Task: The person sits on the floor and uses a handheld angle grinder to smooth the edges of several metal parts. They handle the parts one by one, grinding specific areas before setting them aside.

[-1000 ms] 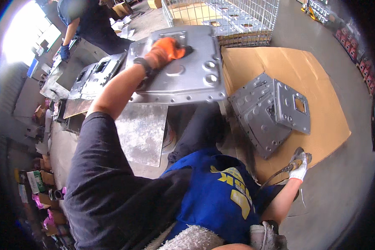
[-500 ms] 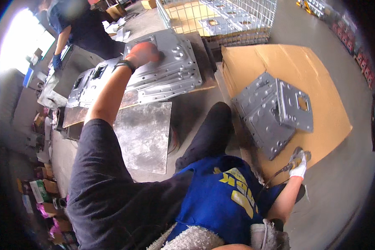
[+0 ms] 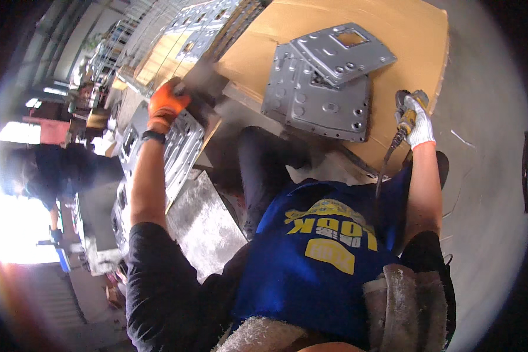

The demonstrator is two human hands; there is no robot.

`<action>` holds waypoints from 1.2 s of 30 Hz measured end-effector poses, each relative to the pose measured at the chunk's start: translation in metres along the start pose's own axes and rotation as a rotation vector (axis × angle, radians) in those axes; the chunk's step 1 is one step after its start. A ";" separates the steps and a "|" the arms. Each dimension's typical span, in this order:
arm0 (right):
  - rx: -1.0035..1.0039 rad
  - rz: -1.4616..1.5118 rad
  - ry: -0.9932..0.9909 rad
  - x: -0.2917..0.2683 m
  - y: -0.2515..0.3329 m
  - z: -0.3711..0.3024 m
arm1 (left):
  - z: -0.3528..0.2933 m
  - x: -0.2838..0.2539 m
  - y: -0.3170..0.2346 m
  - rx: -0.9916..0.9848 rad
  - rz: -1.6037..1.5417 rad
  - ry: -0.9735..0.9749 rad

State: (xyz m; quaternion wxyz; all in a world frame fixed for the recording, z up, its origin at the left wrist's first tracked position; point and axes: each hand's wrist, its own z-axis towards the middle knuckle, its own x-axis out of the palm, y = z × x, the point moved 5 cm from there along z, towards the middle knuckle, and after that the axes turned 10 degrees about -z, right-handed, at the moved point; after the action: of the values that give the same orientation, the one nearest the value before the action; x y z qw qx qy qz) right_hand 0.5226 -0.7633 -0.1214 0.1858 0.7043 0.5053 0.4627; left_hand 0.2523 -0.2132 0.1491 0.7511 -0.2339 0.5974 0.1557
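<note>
My right hand (image 3: 419,120), in a white knit glove with an orange cuff, is wrapped round a yellow angle grinder (image 3: 406,122). Its cord drops toward my lap. At the left, my left hand (image 3: 168,104) wears an orange glove and a dark wristband. Its fingers are curled by the far end of a stamped grey metal panel (image 3: 185,144); whatever they hold, if anything, is hidden. Between the hands, a grey metal plate (image 3: 343,54) with a square opening overlaps a larger studded plate (image 3: 317,102). Both lie on cardboard (image 3: 416,35).
A wire cage (image 3: 152,47) holding more metal panels stands at the far left. A scuffed board (image 3: 205,223) leans below the panel bench. Another person in dark clothes (image 3: 70,170) is at the left, near a bright window. Grey floor (image 3: 481,176) runs along the right.
My view has swung right. My left hand has come off the middle of the grey panel to its far end near the cage. The grinder stays in my right hand.
</note>
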 end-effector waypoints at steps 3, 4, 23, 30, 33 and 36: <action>-0.015 0.054 -0.044 -0.011 0.014 -0.007 | 0.029 0.057 -0.118 0.247 -0.015 0.022; -0.013 0.078 -0.035 -0.014 0.016 -0.006 | 0.046 0.090 -0.130 0.299 -0.066 0.033; -0.024 0.041 -0.223 -0.054 0.090 0.006 | 0.242 0.409 -0.379 0.556 0.315 0.748; -0.010 -0.034 -0.181 -0.035 0.099 0.015 | 0.249 0.412 -0.384 0.807 0.371 0.596; -0.049 -0.049 -0.165 -0.030 0.097 0.021 | 0.241 0.391 -0.391 0.798 0.449 0.694; -0.026 -0.077 -0.183 -0.033 0.095 0.023 | 0.223 0.381 -0.381 0.953 0.297 0.408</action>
State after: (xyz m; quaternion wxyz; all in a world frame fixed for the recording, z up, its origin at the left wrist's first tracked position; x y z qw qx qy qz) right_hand 0.5910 -0.8276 -0.0788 0.2582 0.7211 0.5069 0.3955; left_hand 0.7224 -0.4315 -0.1176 0.6125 0.1943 0.7624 -0.0766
